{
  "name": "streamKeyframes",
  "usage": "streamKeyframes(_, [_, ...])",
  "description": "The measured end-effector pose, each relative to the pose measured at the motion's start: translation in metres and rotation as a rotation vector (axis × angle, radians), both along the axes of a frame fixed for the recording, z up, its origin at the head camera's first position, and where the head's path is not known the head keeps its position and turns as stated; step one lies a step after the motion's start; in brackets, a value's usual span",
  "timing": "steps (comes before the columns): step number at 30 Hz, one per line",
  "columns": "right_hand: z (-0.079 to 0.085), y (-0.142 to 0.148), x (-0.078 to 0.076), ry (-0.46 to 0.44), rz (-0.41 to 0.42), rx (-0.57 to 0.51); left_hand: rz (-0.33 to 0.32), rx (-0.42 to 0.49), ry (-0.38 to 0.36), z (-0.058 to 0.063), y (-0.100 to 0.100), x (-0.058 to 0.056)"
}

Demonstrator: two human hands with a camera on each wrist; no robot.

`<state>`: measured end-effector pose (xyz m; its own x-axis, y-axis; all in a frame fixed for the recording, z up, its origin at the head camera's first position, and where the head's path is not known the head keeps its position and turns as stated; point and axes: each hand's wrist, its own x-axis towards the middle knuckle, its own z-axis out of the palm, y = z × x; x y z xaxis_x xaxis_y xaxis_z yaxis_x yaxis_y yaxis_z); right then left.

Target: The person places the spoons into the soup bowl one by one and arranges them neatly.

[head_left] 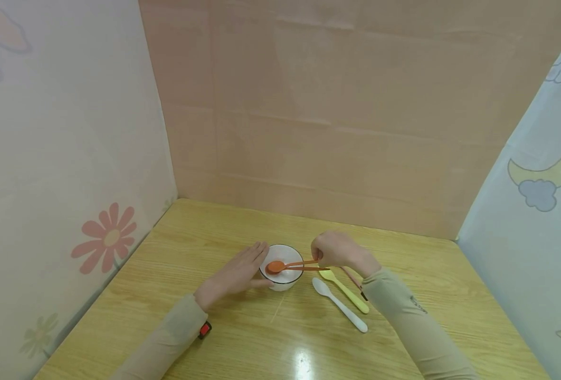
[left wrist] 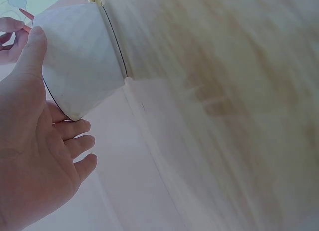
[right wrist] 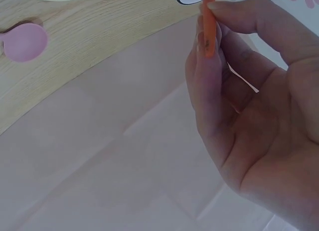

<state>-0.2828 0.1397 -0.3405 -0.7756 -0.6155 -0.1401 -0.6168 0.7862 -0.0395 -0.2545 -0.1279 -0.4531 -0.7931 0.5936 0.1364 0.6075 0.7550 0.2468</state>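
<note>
A white bowl (head_left: 281, 286) with a dark rim stands on the table. My left hand (head_left: 235, 272) holds it from the left, thumb on the near side and fingers on the far side; the left wrist view shows the bowl's faceted outer wall (left wrist: 79, 52). Between thumb and fingertips, my right hand (head_left: 337, 248) pinches an orange spoon (head_left: 275, 267), its scoop inside the bowl. In the right wrist view the orange handle's end (right wrist: 210, 39) shows at the fingertips. A second orange handle (head_left: 311, 269) crosses the rim just below; its scoop is largely hidden.
A yellow spoon (head_left: 349, 294) and a white spoon (head_left: 340, 306) lie to the bowl's right. Beneath the right forearm is a partly hidden pink spoon (right wrist: 25, 42). Fabric panels (head_left: 308, 121) enclose the wooden table (head_left: 242, 338) at the back and both sides.
</note>
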Motion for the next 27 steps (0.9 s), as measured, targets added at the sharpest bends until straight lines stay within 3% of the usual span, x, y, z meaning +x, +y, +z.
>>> streamKeyframes(27, [-0.0097, -0.0062, -0.0011, -0.013, 0.008, -0.027, -0.002, -0.007, -0.001, -0.0014, -0.0005, -0.0002])
